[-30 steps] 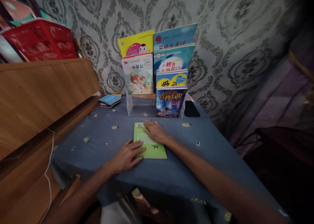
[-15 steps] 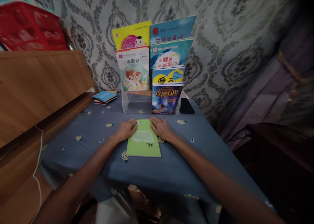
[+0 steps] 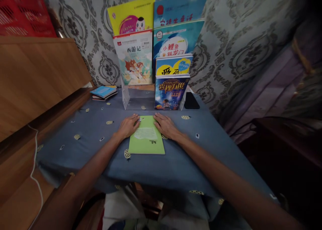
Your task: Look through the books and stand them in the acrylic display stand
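A light-green book (image 3: 146, 141) lies flat on the cloth-covered table, with a pale block of print on the face turned up. My left hand (image 3: 129, 125) rests over its far left corner, fingers stretched out. At the far right corner lies my right hand (image 3: 164, 125), flat, its fingertips on the book's edge. Just beyond the hands stands a clear tiered book rack (image 3: 139, 101). A white-covered book (image 3: 134, 65) is on its left side; a dark blue book (image 3: 169, 94) is in front on its right side, with several blue books behind.
A small stack of thin books (image 3: 103, 91) lies at the table's back left. A black phone-like slab (image 3: 191, 100) is right of the rack. A wooden cabinet (image 3: 42, 75) with a red basket (image 3: 25, 13) borders the left side; a white cable (image 3: 34, 169) hangs there.
The view has tilted slightly downward and come closer, so the rack looks larger and higher. Both hands stay at the green book's far corners, and the book keeps its place on the table.
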Action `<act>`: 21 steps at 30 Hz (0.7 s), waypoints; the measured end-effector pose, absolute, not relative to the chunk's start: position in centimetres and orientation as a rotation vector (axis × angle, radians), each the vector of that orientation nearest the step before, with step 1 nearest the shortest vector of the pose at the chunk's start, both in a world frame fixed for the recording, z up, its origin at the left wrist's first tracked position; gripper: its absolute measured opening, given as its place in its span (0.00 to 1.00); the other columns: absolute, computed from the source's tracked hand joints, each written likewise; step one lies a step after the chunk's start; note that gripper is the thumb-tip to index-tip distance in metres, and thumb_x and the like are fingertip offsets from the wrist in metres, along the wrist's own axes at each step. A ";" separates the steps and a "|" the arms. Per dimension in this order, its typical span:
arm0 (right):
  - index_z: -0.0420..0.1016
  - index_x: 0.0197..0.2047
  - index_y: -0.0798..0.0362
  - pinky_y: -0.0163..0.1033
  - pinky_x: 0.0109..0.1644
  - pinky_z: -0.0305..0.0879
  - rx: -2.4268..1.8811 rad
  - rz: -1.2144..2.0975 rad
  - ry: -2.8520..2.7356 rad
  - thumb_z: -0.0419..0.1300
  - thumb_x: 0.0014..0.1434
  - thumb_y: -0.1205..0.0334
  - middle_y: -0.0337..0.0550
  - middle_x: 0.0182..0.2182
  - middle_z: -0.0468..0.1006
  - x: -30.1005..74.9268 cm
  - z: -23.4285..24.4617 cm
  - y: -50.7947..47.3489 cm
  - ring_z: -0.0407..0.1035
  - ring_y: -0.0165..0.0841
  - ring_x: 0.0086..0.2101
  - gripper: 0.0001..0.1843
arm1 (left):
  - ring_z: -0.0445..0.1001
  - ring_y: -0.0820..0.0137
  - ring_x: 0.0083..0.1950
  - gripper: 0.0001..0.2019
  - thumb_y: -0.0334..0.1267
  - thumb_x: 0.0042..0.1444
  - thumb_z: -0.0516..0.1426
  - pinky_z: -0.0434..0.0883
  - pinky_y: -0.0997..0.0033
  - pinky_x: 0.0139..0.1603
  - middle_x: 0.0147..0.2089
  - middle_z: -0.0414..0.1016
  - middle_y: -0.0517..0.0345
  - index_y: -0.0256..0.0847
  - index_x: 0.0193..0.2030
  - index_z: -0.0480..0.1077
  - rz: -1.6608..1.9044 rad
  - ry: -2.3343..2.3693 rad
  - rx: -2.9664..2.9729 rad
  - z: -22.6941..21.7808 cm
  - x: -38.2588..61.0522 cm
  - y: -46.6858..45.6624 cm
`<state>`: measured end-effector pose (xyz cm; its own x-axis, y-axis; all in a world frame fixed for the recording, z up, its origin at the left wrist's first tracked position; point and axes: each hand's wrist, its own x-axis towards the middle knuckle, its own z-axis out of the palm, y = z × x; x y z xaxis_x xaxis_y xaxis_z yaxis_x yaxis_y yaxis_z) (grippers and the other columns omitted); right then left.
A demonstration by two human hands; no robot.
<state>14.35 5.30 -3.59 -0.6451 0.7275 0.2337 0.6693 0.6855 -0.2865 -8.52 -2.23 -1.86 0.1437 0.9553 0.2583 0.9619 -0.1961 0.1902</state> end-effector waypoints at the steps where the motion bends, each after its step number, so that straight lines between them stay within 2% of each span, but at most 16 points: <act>1: 0.66 0.67 0.59 0.55 0.71 0.52 -1.086 0.253 -2.570 0.46 0.70 0.60 0.55 0.68 0.63 14.4 -3.5 5.1 0.55 0.43 0.68 0.26 | 0.63 0.59 0.71 0.22 0.40 0.69 0.48 0.64 0.57 0.69 0.68 0.68 0.45 0.35 0.64 0.69 -0.510 -1.972 -2.364 -1.9 -8.6 -2.2; 6: 0.70 0.65 0.59 0.54 0.70 0.54 -1.001 0.271 -2.589 0.47 0.70 0.62 0.54 0.66 0.67 15.1 -3.2 3.2 0.58 0.43 0.67 0.25 | 0.66 0.58 0.69 0.20 0.40 0.69 0.48 0.64 0.57 0.68 0.67 0.70 0.47 0.37 0.60 0.72 -0.518 -1.897 -2.359 -1.8 -8.4 -2.4; 11: 0.70 0.64 0.58 0.56 0.70 0.55 -0.857 0.280 -2.612 0.49 0.69 0.61 0.54 0.64 0.70 16.5 -3.0 -0.4 0.60 0.43 0.66 0.24 | 0.74 0.59 0.56 0.17 0.37 0.69 0.49 0.71 0.56 0.59 0.55 0.77 0.46 0.38 0.54 0.76 -0.442 -1.860 -2.340 -0.8 -7.8 -3.1; 14: 0.70 0.64 0.56 0.58 0.69 0.56 -0.733 0.303 -2.626 0.50 0.69 0.60 0.55 0.64 0.70 17.4 -3.0 -2.5 0.61 0.44 0.66 0.23 | 0.75 0.60 0.52 0.15 0.35 0.68 0.49 0.73 0.57 0.55 0.51 0.78 0.46 0.38 0.50 0.77 -0.403 -1.798 -2.359 -0.4 -7.5 -3.7; 21: 0.68 0.66 0.55 0.60 0.69 0.56 -0.641 0.343 -2.635 0.52 0.69 0.60 0.56 0.65 0.69 18.3 -2.8 -4.7 0.60 0.44 0.66 0.25 | 0.76 0.61 0.53 0.14 0.38 0.69 0.50 0.74 0.59 0.54 0.52 0.78 0.48 0.40 0.52 0.75 -0.465 -1.517 -2.548 -0.4 -5.6 -8.1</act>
<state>18.32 -4.73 -2.81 -0.8124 0.4832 0.3263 0.3834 0.8644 -0.3254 -5.64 -8.15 -0.38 0.4442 0.8321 0.3321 0.8753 -0.4821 0.0373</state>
